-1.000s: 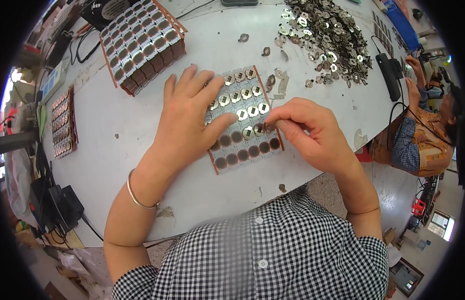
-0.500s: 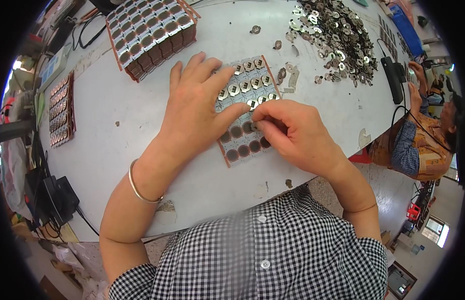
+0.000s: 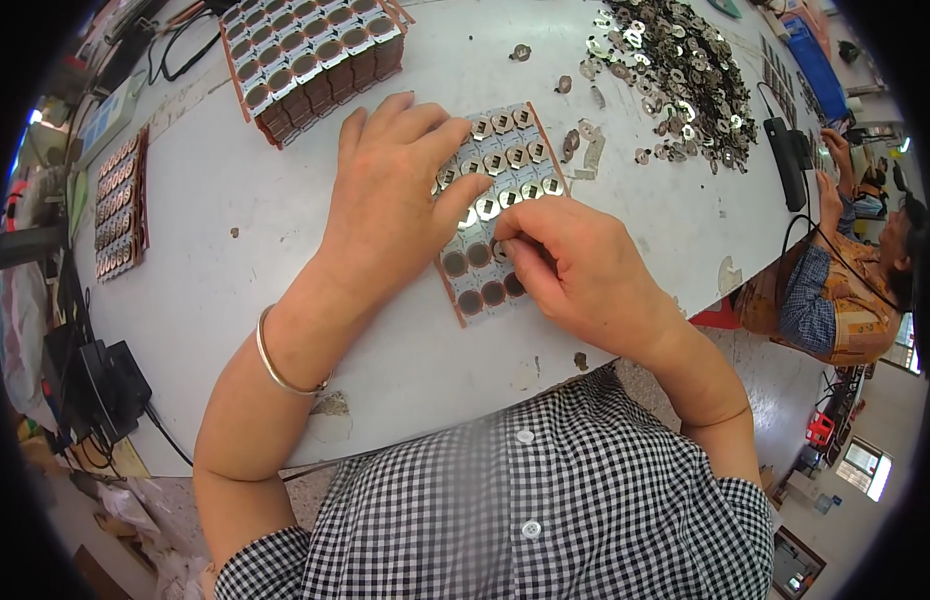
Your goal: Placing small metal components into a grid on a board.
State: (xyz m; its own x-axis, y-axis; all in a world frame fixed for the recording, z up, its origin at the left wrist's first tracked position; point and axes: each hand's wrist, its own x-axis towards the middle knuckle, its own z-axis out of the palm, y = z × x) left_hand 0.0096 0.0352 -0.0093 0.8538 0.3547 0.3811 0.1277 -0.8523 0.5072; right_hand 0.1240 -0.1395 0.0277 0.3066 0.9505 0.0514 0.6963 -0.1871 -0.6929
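A pale circuit-board panel (image 3: 478, 277) with brown edge strips lies on the table between my hands. Shiny metal discs (image 3: 493, 162) with square centres cover its far rows, while bare dark circles (image 3: 470, 302) show in the near rows. My left hand (image 3: 385, 195) rests palm down over the panel's left side, fingers spread and thumb reaching over the discs. Thumb and index finger of my right hand (image 3: 585, 265) are pinched at the panel's second row from the near edge. A small metal piece (image 3: 499, 251) shows at their tips, mostly hidden by the fingers.
A tall stack of similar panels (image 3: 320, 75) stands at the far left, and a smaller stack (image 3: 120, 205) lies farther left. Loose metal pieces (image 3: 690, 85) are heaped at the far right. Beyond a black power strip (image 3: 783, 160), another person (image 3: 835, 280) sits at the right.
My right hand has shifted slightly left, with its pinched fingertips still at the same row. The table and panel appear slightly shifted in the view. My left hand stays on the panel.
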